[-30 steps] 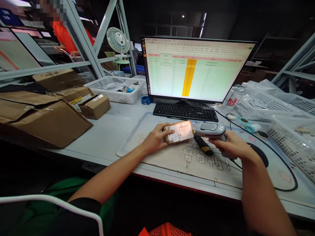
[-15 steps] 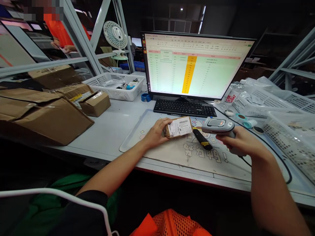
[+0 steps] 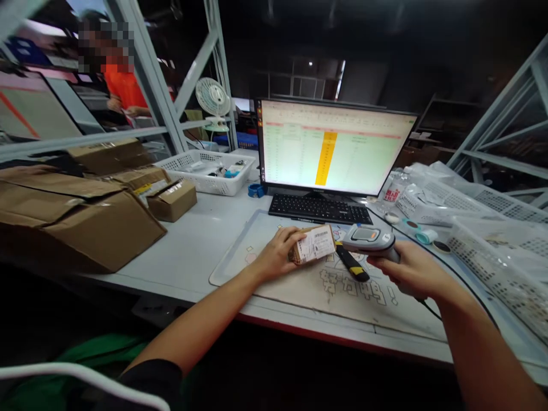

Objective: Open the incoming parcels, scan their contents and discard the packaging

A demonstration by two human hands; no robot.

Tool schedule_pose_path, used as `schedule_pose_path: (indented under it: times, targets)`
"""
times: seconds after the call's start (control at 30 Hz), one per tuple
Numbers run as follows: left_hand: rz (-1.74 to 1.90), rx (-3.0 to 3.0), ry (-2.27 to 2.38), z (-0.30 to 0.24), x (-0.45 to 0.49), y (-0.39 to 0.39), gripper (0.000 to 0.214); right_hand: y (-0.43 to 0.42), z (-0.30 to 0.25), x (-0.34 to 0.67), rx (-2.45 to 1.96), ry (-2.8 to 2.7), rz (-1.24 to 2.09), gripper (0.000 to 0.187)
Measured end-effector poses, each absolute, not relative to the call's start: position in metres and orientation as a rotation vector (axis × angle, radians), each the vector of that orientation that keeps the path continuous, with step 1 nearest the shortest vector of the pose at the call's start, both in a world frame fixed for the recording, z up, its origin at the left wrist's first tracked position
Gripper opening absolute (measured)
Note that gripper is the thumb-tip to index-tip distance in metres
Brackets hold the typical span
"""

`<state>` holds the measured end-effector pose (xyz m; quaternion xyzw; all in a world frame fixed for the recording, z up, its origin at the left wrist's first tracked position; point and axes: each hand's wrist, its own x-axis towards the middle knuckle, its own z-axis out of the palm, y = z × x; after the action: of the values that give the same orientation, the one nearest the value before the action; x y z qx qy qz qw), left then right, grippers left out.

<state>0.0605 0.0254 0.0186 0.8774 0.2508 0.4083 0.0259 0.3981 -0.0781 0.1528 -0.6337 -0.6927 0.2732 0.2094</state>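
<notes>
My left fingers (image 3: 291,234) pinch one labelled cardboard box (image 3: 317,244) over the desk mat (image 3: 235,257), nearer me than the one keyboard (image 3: 319,209). My right fingers (image 3: 382,265) wrap one barcode scanner (image 3: 369,237), its nose just beside the box. One black-and-yellow utility knife (image 3: 351,262) lies between them; one monitor (image 3: 295,160) stands behind on the counter (image 3: 214,228).

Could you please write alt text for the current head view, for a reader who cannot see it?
A person's left hand holds a small labelled box over a desk mat while the right hand grips a handheld scanner facing it. A black-and-yellow tool lies between them. Behind are a keyboard and a monitor showing a spreadsheet.
</notes>
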Motion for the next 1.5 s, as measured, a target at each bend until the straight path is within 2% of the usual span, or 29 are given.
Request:
schedule_pose_path:
  times: [0.53, 0.63, 0.8, 0.97, 1.1, 1.27, 1.37, 1.5]
  targets:
    - [1.225, 2.675, 0.820, 0.015, 0.058, 0.028, 0.069, -0.081, 0.137, 0.397, -1.840, -1.732, 0.857, 0.052]
    - [1.215, 2.578, 0.853, 0.017, 0.059, 0.026, 0.067, -0.068, 0.129, 0.406, -1.900, -1.740, 0.732, 0.048]
    - [1.176, 2.265, 0.974, 0.024, 0.059, 0.023, 0.066, -0.036, 0.087, 0.427, -2.214, -1.856, 0.291, 0.039]
    - [0.967, 2.125, 1.074, 0.027, 0.054, 0.025, 0.073, -0.037, 0.037, 0.433, -2.533, -1.826, 0.019, 0.066]
    - [0.837, 2.156, 1.045, 0.023, 0.052, 0.030, 0.082, -0.041, 0.041, 0.438, -2.637, -1.796, -0.038, 0.077]
    - [0.813, 2.210, 1.019, 0.015, 0.054, 0.034, 0.086, 0.006, 0.098, 0.429, -2.414, -1.754, -0.229, 0.066]
    - [0.846, 2.228, 1.033, 0.011, 0.054, 0.037, 0.079, 0.060, 0.110, 0.412, -2.287, -1.931, -0.076, 0.056]
    - [0.867, 2.237, 1.046, 0.010, 0.052, 0.041, 0.070, 0.118, 0.093, 0.402, -2.307, -2.036, 0.131, 0.041]
